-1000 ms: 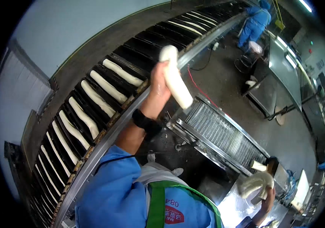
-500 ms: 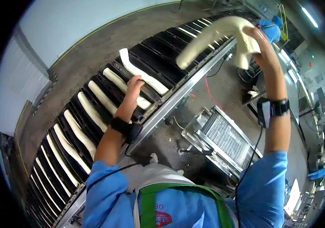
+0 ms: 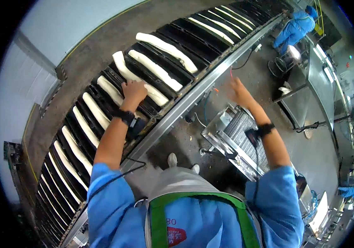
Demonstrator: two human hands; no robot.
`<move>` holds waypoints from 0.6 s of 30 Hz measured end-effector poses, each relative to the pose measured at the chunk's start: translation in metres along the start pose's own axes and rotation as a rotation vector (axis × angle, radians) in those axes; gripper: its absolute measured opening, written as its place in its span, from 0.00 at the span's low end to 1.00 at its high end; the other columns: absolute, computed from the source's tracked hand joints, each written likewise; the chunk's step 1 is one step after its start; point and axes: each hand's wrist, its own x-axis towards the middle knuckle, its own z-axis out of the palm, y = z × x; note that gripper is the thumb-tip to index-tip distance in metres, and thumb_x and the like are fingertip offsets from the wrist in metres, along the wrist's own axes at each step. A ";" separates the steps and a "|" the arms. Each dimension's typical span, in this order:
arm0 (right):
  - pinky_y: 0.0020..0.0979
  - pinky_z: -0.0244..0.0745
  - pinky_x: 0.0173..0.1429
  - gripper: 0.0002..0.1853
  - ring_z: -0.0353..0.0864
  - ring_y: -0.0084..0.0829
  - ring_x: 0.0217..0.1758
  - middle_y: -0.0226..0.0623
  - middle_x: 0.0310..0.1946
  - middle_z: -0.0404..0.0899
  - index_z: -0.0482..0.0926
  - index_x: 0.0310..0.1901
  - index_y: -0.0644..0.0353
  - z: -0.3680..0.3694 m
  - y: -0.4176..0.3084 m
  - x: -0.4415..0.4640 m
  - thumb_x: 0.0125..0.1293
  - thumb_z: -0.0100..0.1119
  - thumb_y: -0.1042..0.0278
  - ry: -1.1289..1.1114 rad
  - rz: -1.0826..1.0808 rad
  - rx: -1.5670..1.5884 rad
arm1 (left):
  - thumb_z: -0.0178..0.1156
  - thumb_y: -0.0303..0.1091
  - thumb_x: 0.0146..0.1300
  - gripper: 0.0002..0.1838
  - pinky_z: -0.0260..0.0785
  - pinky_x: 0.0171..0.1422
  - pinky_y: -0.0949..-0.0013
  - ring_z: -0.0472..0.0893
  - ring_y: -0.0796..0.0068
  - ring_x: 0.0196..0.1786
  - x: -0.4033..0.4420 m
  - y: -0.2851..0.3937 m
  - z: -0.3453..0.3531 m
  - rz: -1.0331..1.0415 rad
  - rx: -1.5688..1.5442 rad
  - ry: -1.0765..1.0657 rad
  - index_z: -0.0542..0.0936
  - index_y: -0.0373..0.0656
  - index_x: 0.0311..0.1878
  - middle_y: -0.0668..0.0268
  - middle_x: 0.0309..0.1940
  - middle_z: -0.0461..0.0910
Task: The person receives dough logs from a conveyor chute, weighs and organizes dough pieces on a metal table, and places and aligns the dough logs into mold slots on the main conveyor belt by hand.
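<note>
Long pale dough strips lie in the black troughs of a conveyor [image 3: 185, 78]. My left hand [image 3: 135, 91] is at a bent dough strip [image 3: 157, 96], fingers curled against its middle; part of the dough is hidden beneath the hand. Just to the right of it lie a second dough strip [image 3: 154, 69] and a third, lumpy dough strip [image 3: 166, 47]. Off the conveyor's near side, my right hand [image 3: 241, 96] is raised over the floor, slightly blurred, with its fingers stretched and nothing in them.
A metal frame with a mesh belt [image 3: 241, 128] stands below my right hand. The conveyor's steel rail [image 3: 177, 118] runs diagonally in front of me. At the far right, a person in blue [image 3: 297, 28] stands beside the line, near a steel table [image 3: 319, 78].
The large dough piece has left my right hand, which came down and nearer. More dough lies in the troughs. The bent strip shifted left, and my left hand moved left onto it.
</note>
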 end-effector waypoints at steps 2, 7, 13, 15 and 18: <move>0.38 0.48 0.62 0.28 0.54 0.49 0.58 0.52 0.53 0.58 0.63 0.51 0.62 -0.001 0.056 -0.082 0.47 0.59 0.64 -0.181 0.073 0.054 | 0.45 0.42 0.55 0.19 0.46 0.56 0.48 0.61 0.55 0.54 0.012 0.006 0.004 -0.029 0.052 -0.012 0.70 0.53 0.51 0.56 0.49 0.68; 0.40 0.61 0.50 0.27 0.64 0.46 0.48 0.45 0.44 0.67 0.69 0.45 0.56 0.030 0.228 -0.332 0.37 0.63 0.65 -0.082 0.498 -0.263 | 0.53 0.42 0.47 0.15 0.59 0.47 0.57 0.71 0.56 0.43 0.034 0.018 0.022 -0.199 0.003 0.161 0.78 0.43 0.36 0.55 0.35 0.75; 0.44 0.55 0.58 0.41 0.56 0.47 0.57 0.44 0.55 0.57 0.55 0.57 0.50 -0.015 0.207 -0.382 0.37 0.62 0.72 -0.211 0.775 -0.156 | 0.54 0.42 0.46 0.15 0.68 0.38 0.59 0.76 0.56 0.34 0.009 0.026 0.021 -0.137 -0.005 0.081 0.78 0.39 0.27 0.57 0.28 0.77; 0.43 0.54 0.58 0.40 0.54 0.47 0.58 0.41 0.57 0.56 0.56 0.56 0.49 -0.023 0.229 -0.402 0.36 0.62 0.72 -0.191 0.981 -0.335 | 0.53 0.44 0.47 0.17 0.67 0.40 0.58 0.75 0.56 0.38 -0.012 0.035 0.009 -0.171 0.001 0.053 0.77 0.39 0.33 0.56 0.32 0.76; 0.43 0.57 0.56 0.34 0.59 0.46 0.55 0.41 0.52 0.61 0.61 0.52 0.51 -0.049 0.252 -0.401 0.37 0.61 0.71 -0.165 1.034 -0.475 | 0.53 0.45 0.49 0.20 0.63 0.46 0.57 0.69 0.60 0.48 -0.013 0.049 0.005 -0.287 -0.015 -0.062 0.72 0.45 0.45 0.59 0.43 0.72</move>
